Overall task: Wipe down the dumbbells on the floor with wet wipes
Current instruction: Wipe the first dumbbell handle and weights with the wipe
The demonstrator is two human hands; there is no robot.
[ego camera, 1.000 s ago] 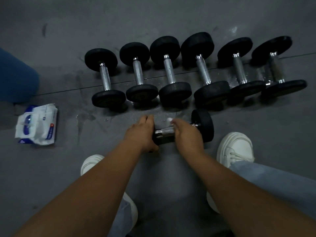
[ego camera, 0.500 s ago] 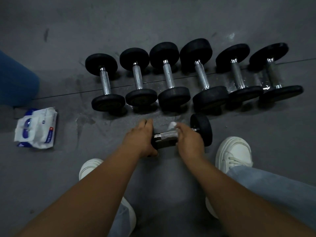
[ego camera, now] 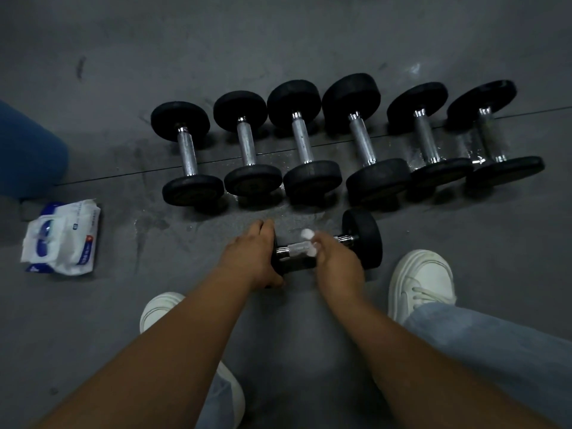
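- Dumbbell (ego camera: 362, 239) with black heads and a chrome handle is seen in the head view lying crosswise on the grey floor (ego camera: 309, 32), just in front of a row of six dumbbells (ego camera: 349, 140).
- The left hand (ego camera: 252, 255) is wrapped closed over the left head of that dumbbell, which is mostly covered by it.
- The right hand (ego camera: 335, 263) is closed around the chrome handle, with a white wet wipe (ego camera: 308, 235) pinched in its grip and pressed against the metal.
- A pack of wet wipes (ego camera: 62, 238) is laid on the floor well to the left.
- Two white shoes (ego camera: 421, 280) are planted on either side of the arms.
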